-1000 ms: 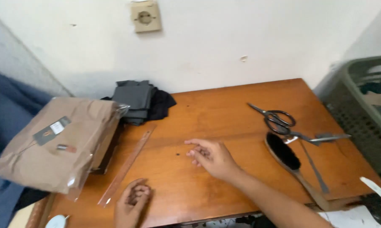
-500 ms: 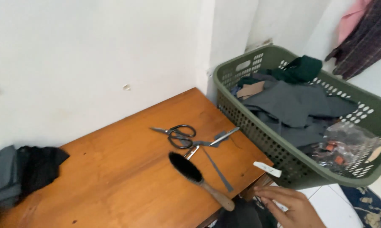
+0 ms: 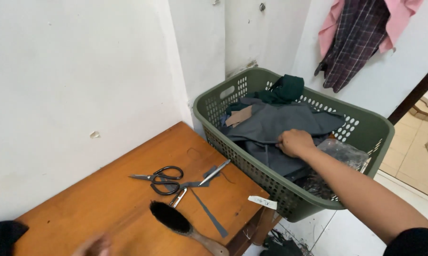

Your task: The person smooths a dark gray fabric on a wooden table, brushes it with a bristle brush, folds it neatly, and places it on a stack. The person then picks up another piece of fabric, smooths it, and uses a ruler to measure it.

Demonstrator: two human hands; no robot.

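The right hand (image 3: 294, 142) is in the basket (image 3: 365, 124), fingers curled on the grey cloth (image 3: 280, 121) at its middle; this looks like the picking step; next, a firm pinch and lift. The left hand (image 3: 93, 245), blurred at the table (image 3: 81, 204) left of the basket; its state I cannot tell.

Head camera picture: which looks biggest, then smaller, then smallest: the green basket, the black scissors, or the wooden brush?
1. Green plastic laundry basket, by far the largest.
2. Wooden brush with black bristles.
3. Black-handled metal scissors.
The brush and scissors look nearly alike in length, and the brush lies nearer the camera, so their order is unsure.
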